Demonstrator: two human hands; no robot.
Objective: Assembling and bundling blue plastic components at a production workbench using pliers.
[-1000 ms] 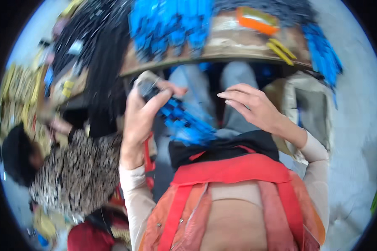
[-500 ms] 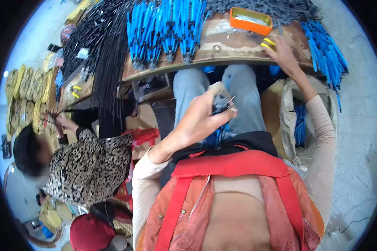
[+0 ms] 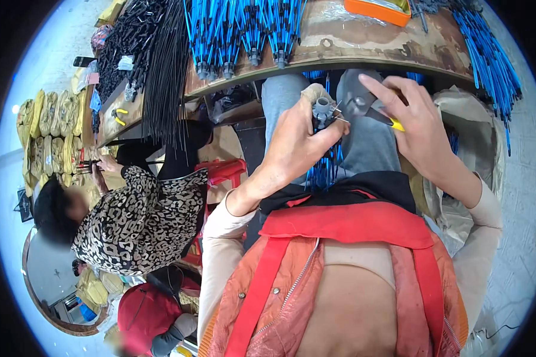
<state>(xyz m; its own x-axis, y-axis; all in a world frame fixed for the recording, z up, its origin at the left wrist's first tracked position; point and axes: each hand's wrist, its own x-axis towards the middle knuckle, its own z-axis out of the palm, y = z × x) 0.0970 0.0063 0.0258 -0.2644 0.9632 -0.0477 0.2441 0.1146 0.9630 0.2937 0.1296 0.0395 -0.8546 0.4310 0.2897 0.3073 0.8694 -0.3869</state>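
Above my lap, my left hand (image 3: 292,143) is closed around a grey plastic hub (image 3: 322,107) with a round hollow top. Thin metal wires stick out from the hub's right side toward my right hand. Blue rods (image 3: 323,169) hang beneath the left hand and look joined to the hub. Just to the right, my right hand (image 3: 421,122) grips pliers with a yellow handle (image 3: 396,124); their metal head points at the hub and is smeared by motion. The right forefinger sticks out past the other fingers. A small gap separates the pliers from the hub.
Across the wooden table (image 3: 363,50) lie blue-rod bundles (image 3: 244,35), an orange box (image 3: 378,11) and black rods (image 3: 164,89). A pale sack (image 3: 470,119) stands at my right. To the left sits a co-worker in a patterned top (image 3: 140,220); another person's red cap (image 3: 149,315) is lower left.
My right hand has lifted the yellow-handled pliers off the table and brought them back beside the hub. The left hand still holds the hub, now more upright. The whole view has shifted slightly.
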